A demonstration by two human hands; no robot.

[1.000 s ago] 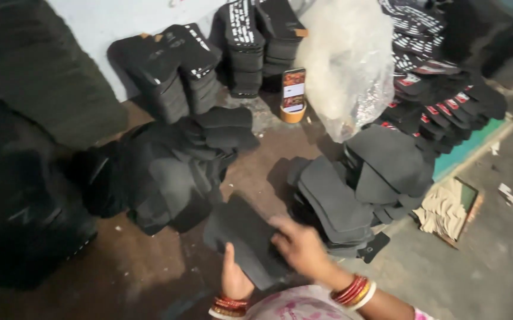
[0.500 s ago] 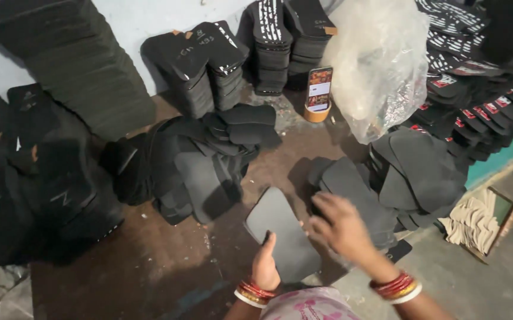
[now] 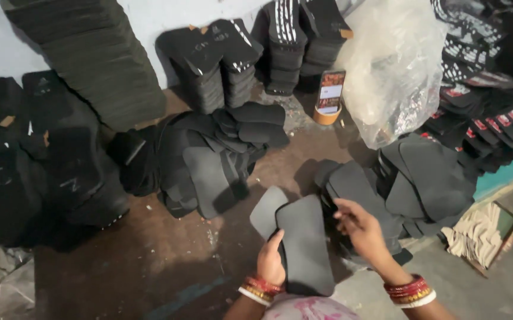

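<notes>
Flat, dark grey, sole-shaped foam sheets [image 3: 304,243] gripped by the left hand [image 3: 271,264]; right hand [image 3: 360,228], fingers loosely spread, touches their edge.

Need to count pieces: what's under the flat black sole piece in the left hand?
Under the top sole piece in the left hand, one more grey piece sticks out at upper left. Any others beneath are covered.

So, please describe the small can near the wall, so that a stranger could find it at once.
Look at the big clear plastic bag against the pale wall. Just left of its lower part, on the brown floor, stands a small upright can. Among the black sole stacks, only it is round, with a red-and-white label.
</notes>
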